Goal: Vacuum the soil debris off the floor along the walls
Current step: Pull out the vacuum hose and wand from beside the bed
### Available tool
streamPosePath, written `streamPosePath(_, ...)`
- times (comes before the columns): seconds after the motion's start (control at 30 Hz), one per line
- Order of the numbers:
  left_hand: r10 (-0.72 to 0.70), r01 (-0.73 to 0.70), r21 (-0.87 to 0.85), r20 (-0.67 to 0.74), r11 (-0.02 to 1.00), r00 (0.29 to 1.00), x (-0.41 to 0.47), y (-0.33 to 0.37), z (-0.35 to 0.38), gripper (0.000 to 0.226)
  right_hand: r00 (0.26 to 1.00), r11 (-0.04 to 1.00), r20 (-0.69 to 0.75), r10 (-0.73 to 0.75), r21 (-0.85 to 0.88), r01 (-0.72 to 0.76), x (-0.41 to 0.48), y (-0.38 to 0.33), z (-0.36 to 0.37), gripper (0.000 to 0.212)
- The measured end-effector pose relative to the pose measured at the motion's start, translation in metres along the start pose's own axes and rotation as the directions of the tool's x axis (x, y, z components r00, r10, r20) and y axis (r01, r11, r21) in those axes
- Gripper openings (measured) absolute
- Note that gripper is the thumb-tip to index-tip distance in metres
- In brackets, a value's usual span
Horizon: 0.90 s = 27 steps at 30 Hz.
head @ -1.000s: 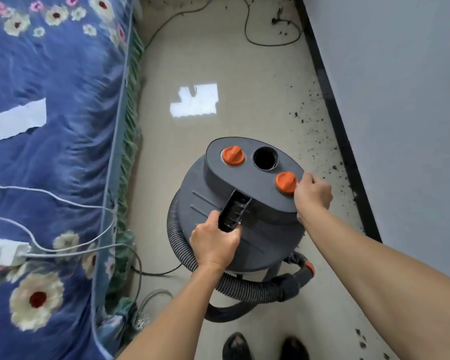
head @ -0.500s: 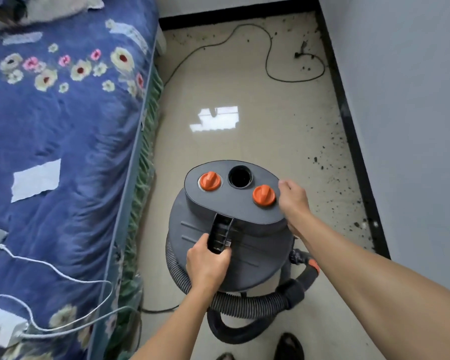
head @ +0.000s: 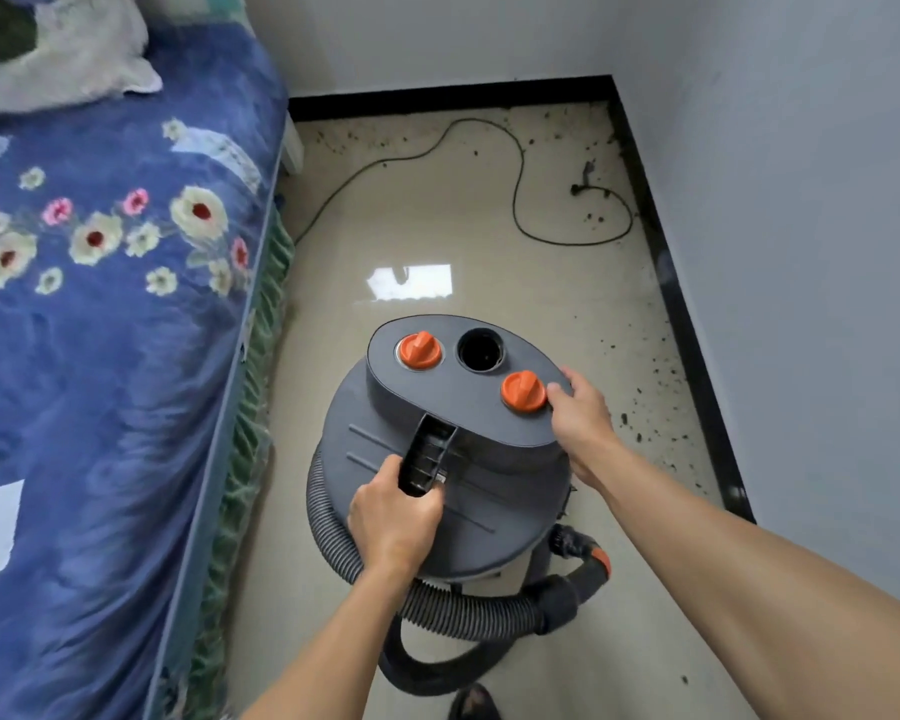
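- Grey plastic vacuum [head: 437,491] stands on the floor [head: 437,220] in the head view, between the bed [head: 100,330] on the left and the wall [head: 801,252] on the right, just in front of the person.
- Left hand [head: 393,517] is closed around the near end of the black carry handle [head: 427,459], whose long axis runs away from the person toward the far wall.
- Right hand [head: 580,413] rests partly curled on the right edge of the lid, fingers touching or just beside the right orange knob [head: 523,391]; it grips nothing that I can make out. A second orange knob [head: 419,350] sits further left, beyond the left hand.
- Ribbed hose [head: 453,610] coils round the base of the vacuum, its end lying at the lower right, nearer the right arm.
- Soil debris [head: 650,387] lies to the right of the vacuum along the black skirting [head: 687,314], and more is scattered at the far wall around a loose black cable [head: 515,189].
- Floor is glossy, pale and hard; the room is a narrow strip, so the vacuum probably has little space to turn.
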State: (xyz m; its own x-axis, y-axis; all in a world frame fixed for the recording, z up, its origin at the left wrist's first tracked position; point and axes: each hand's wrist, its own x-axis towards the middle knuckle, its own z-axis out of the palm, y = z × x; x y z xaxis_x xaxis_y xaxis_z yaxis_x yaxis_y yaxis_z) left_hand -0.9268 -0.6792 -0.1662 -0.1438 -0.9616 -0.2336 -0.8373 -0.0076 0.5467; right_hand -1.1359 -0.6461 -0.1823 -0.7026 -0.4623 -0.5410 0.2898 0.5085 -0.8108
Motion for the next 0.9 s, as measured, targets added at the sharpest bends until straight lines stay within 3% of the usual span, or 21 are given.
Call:
streamPosePath(0.4, -0.009, 0.009, 0.009, -0.023, 1.0, 1.0, 0.186, 0.085, 0.009, 0.025, 0.995, 0.998, 0.082, -0.053, -0.037, 0.056, 0.165, -0.107, 0.062, 0.045)
streamPosePath(0.9, 0.028, -0.025, 0.06, -0.055, 0.998, 0.998, 0.424, 0.194, 0.021, 0.022, 0.995, 0.995, 0.085, -0.05, -0.088, 0.057, 0.358, -0.271, 0.137, 0.044)
